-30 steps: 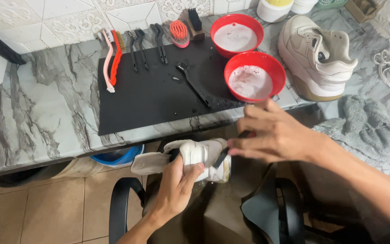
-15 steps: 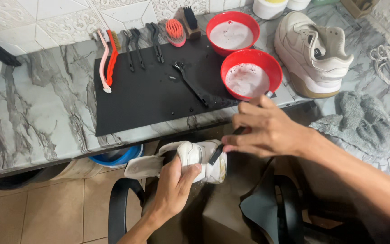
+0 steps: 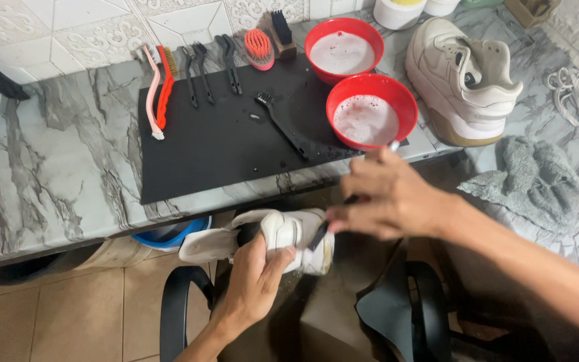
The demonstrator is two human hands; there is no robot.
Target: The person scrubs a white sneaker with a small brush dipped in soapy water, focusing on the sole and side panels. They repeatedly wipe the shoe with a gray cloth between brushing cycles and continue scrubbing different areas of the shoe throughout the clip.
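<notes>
Fingers [image 3: 273, 258] of our left hand [image 3: 252, 288] close around the white sneaker [image 3: 283, 231], held below the tabletop [image 3: 55, 174] edge at 6 o'clock to steady it, while our right hand [image 3: 397, 198] pinches a dark brush [image 3: 317, 234] against its side.

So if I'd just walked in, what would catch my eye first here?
Probably the two red bowls of foamy water at the back of the black mat on the marble counter. Below its edge, the left hand holds a white sneaker while the right hand works a dark brush against it. A second sneaker stands at the right.
</notes>
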